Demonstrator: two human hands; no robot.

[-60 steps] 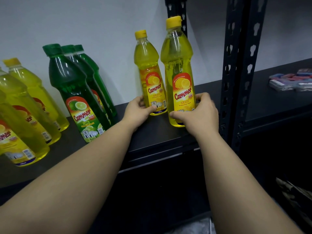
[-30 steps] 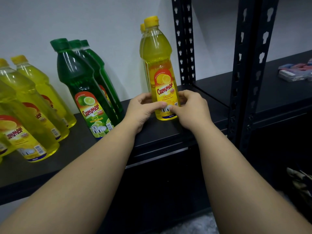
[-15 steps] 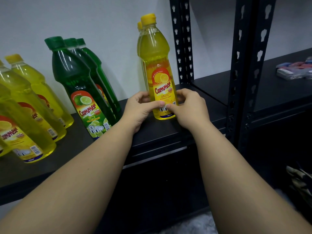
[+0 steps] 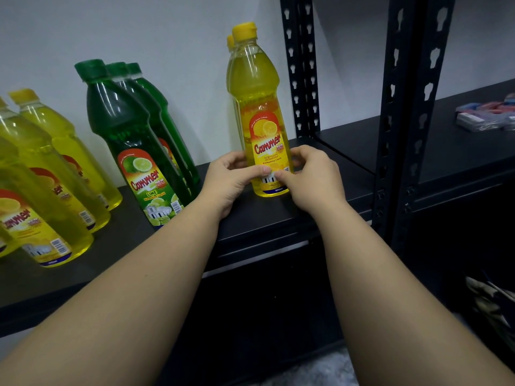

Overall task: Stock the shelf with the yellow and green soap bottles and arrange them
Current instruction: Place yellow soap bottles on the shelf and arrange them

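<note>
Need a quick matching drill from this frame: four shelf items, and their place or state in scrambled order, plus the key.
Things:
1. front lemon bottle
2. green lime bottles
3. yellow bottles at left
4. small packets

Descriptions:
A. on the right-hand shelf bay
B. gripped low down by left hand and right hand
C. row of three, one behind another
D. at the left edge, partly cut off

Pairs: 1-B, 2-C, 3-D, 4-A

Black metal racking against a pale wall

A plain white wall (image 4: 139, 29) backs the rack; perforated black uprights (image 4: 299, 79) rise beside a dark neighbouring shelf board (image 4: 446, 146), with speckled grey floor (image 4: 320, 371) below.
</note>
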